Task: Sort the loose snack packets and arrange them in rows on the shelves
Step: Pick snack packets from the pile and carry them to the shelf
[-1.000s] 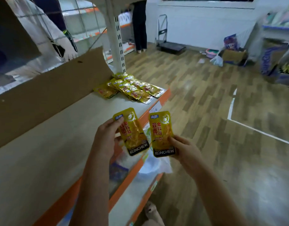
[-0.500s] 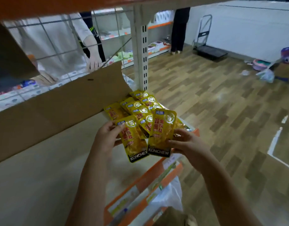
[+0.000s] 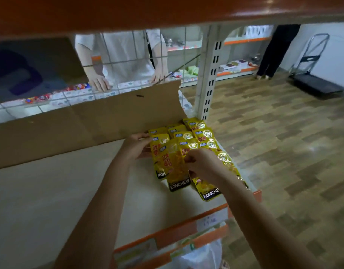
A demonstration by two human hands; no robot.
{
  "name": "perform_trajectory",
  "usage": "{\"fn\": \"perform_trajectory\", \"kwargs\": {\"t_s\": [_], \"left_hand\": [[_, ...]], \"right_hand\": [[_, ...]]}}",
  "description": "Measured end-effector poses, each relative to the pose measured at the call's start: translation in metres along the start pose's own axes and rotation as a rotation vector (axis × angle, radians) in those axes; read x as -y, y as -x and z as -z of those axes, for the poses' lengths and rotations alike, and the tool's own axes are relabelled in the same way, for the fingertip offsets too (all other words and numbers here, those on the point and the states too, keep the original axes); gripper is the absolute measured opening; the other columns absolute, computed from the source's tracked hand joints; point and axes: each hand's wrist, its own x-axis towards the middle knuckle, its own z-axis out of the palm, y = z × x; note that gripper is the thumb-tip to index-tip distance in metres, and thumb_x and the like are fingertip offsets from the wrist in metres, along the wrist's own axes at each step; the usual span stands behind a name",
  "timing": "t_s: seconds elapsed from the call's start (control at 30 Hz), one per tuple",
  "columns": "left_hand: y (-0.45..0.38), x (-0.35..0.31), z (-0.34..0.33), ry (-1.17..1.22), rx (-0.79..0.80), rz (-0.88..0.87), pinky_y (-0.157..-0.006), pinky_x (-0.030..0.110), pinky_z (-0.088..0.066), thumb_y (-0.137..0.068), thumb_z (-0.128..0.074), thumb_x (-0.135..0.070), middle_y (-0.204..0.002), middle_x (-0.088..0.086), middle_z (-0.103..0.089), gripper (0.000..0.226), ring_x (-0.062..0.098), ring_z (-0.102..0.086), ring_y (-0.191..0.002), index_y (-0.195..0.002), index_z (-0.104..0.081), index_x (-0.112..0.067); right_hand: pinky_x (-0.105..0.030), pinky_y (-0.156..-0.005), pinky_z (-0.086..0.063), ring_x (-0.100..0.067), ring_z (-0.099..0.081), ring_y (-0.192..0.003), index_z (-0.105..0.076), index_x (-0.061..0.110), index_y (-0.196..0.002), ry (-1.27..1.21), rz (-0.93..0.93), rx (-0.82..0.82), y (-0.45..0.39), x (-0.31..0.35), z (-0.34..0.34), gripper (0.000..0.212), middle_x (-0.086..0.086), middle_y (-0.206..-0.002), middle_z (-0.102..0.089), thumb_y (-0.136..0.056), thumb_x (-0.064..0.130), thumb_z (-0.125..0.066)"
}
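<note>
Shop floor with wood-look vinyl planks, and up close a pale, smooth shelf (image 3: 50, 191) with an orange front lip. A brown cardboard sheet (image 3: 79, 123) stands along the back, probably there so packets don't slide through the wire mesh behind.

The yellow snack packets (image 3: 198, 134) sit at the right end of the shelf, flat glossy foil pouches overlapped like shingles in rows, most likely so each label shows.

Left hand (image 3: 136, 146) has its fingers curled on the top edge of the left packet (image 3: 159, 152), steadying it. Right hand (image 3: 202, 164) is pinching the front packet (image 3: 177, 171) that lies over it, looks like it's being lined up with the row. Slippery stuff, so they'd skate easily.
</note>
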Motion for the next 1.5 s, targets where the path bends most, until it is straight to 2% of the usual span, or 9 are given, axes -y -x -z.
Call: {"fn": "perform_trajectory", "kwargs": {"t_s": [0.17,0.27,0.4,0.5,0.7,0.93,1.17,1.33,1.5], "left_hand": [[-0.014,-0.006,0.000,-0.027,-0.032,0.003,-0.043,0.015,-0.050,-0.092,-0.058,-0.009,-0.076,0.005,-0.060,0.012,0.013,-0.059,-0.062,-0.104,-0.057,-0.011],[-0.023,-0.008,0.001,-0.092,-0.031,-0.004,-0.042,0.015,-0.048,-0.091,-0.058,-0.007,-0.073,0.004,-0.059,0.008,0.006,-0.058,-0.050,-0.088,-0.057,-0.014],[-0.035,-0.006,0.004,-0.133,-0.024,-0.025,-0.047,0.014,-0.048,-0.090,-0.059,-0.003,-0.073,0.005,-0.057,0.020,0.014,-0.055,-0.060,-0.075,-0.055,-0.016],[-0.042,-0.005,0.005,-0.139,-0.009,-0.010,-0.049,0.018,-0.049,-0.090,-0.058,-0.002,-0.073,0.007,-0.055,0.021,0.016,-0.054,-0.060,-0.074,-0.054,-0.015],[-0.054,0.003,0.006,-0.140,-0.012,-0.018,-0.037,0.015,-0.046,-0.089,-0.059,0.001,-0.069,0.010,-0.053,0.022,0.001,-0.052,-0.031,-0.072,-0.052,-0.012],[-0.058,0.007,0.005,-0.115,-0.008,-0.020,-0.038,0.017,-0.048,-0.089,-0.060,0.000,-0.072,0.009,-0.054,0.023,0.018,-0.053,-0.061,-0.073,-0.051,-0.013],[-0.064,0.015,0.003,-0.124,-0.023,-0.034,-0.042,0.020,-0.050,-0.091,-0.058,-0.001,-0.074,0.007,-0.054,0.024,0.017,-0.055,-0.063,-0.072,-0.051,-0.015],[-0.064,0.016,0.000,-0.101,-0.036,-0.034,-0.041,0.021,-0.050,-0.090,-0.058,0.001,-0.072,0.007,-0.054,0.004,0.017,-0.057,-0.055,-0.091,-0.056,-0.003],[-0.056,0.015,0.002,-0.180,-0.111,-0.083,-0.040,0.019,-0.050,-0.091,-0.060,-0.007,-0.077,0.012,-0.060,0.020,0.014,-0.058,-0.052,-0.109,-0.060,0.001]], "right_hand": [[-0.025,-0.053,-0.038,-0.028,-0.063,-0.086,-0.069,0.002,-0.093,0.281,0.048,-0.042,-0.019,0.023,-0.005,0.015,-0.013,-0.093,-0.068,-0.086,0.010,-0.057],[-0.028,-0.060,-0.039,-0.029,-0.062,-0.086,-0.068,0.003,-0.092,0.375,0.031,-0.090,-0.029,0.029,-0.011,0.016,-0.013,-0.094,-0.066,-0.087,0.008,-0.054],[-0.027,-0.060,-0.037,-0.022,-0.051,-0.078,-0.065,0.003,-0.094,0.423,-0.005,-0.095,-0.039,0.031,-0.014,0.013,-0.011,-0.088,-0.056,-0.090,0.007,-0.053],[-0.024,-0.046,-0.026,-0.023,-0.044,-0.072,-0.048,0.008,-0.063,0.432,-0.058,-0.094,-0.043,0.033,-0.014,0.025,-0.006,-0.072,-0.044,-0.087,0.004,-0.051],[-0.025,-0.049,-0.032,-0.023,-0.045,-0.072,-0.034,0.013,-0.056,0.418,-0.135,-0.117,-0.046,0.040,-0.017,0.036,-0.001,-0.061,-0.035,-0.087,0.002,-0.051],[-0.031,-0.068,-0.039,-0.030,-0.051,-0.081,-0.044,0.007,-0.068,0.439,-0.149,-0.118,-0.042,0.049,-0.021,0.022,-0.009,-0.075,-0.045,-0.089,0.002,-0.045],[-0.032,-0.077,-0.045,-0.031,-0.057,-0.108,-0.058,0.002,-0.112,0.531,-0.121,-0.138,-0.034,0.057,-0.026,0.026,-0.015,-0.117,-0.058,-0.091,-0.001,-0.044],[-0.032,-0.079,-0.047,-0.031,-0.058,-0.111,-0.059,0.004,-0.117,0.626,-0.138,-0.095,-0.034,0.063,-0.031,0.032,-0.014,-0.120,-0.059,-0.089,-0.006,-0.047],[-0.030,-0.071,-0.041,-0.031,-0.058,-0.109,-0.061,0.004,-0.112,0.681,-0.094,-0.105,-0.031,0.070,-0.024,0.030,-0.013,-0.118,-0.060,-0.087,-0.007,-0.049]]}}
